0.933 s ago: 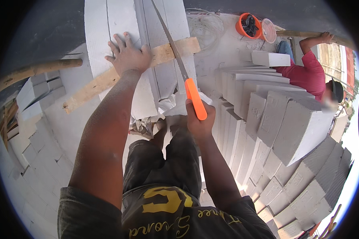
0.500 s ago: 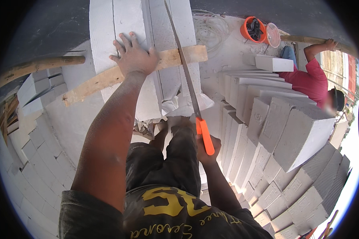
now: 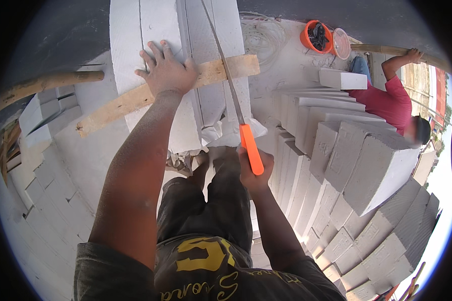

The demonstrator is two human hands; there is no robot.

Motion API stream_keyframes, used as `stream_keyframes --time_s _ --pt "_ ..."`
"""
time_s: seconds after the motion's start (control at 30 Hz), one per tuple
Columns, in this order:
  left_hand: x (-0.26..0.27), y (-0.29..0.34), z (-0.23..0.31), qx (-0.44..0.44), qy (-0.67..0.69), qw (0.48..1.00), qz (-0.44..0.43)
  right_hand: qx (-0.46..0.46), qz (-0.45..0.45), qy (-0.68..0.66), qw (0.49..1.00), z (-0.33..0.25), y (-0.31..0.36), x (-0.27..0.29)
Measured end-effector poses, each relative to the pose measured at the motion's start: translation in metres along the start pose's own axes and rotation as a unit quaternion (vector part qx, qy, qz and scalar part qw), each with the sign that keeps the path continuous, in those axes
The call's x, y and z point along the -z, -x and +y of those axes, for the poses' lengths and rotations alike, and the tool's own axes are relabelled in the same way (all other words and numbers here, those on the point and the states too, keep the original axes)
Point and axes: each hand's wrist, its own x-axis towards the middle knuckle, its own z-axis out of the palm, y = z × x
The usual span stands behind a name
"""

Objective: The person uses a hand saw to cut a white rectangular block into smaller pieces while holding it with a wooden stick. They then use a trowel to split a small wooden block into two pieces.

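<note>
My left hand (image 3: 172, 71) lies with its fingers spread on a white lightweight block (image 3: 158, 25), its heel by a wooden strip (image 3: 103, 111) that crosses the blocks at a slant. My right hand (image 3: 256, 168) is closed round the orange handle of a handsaw (image 3: 230, 83). The long blade runs away from me over the strip's right part and along the white blocks beneath. Whether its teeth sit in a cut cannot be made out. Torn white wrapping (image 3: 212, 134) hangs at the blocks' near end, just above my feet.
Stacked white blocks (image 3: 366, 165) rise close on my right; more blocks (image 3: 50, 185) line the left. At the far right a person in a red shirt (image 3: 390, 108) grips a bamboo pole (image 3: 386, 48). An orange bucket (image 3: 306, 42) with dark things and coiled hose (image 3: 261, 37) lie beyond.
My right hand and the saw have slid forward, away from me, with the handle now nearer the blocks. My left hand stays pressed in the same place.
</note>
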Motion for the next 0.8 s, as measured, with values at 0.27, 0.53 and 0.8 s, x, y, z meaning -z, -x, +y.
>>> stream_keyframes --time_s 0.27,0.53,0.8 --pt "0.008 -0.003 -0.001 0.012 -0.001 1.000 0.007 -0.066 -0.047 0.050 0.995 0.023 0.043 0.015" --pt "0.000 0.002 -0.007 0.014 -0.017 1.000 0.003 0.059 0.002 0.079 0.995 0.020 0.068 0.036" --pt "-0.009 0.003 -0.009 -0.007 0.001 1.000 0.025 -0.051 -0.009 0.005 0.999 0.008 0.037 0.014"
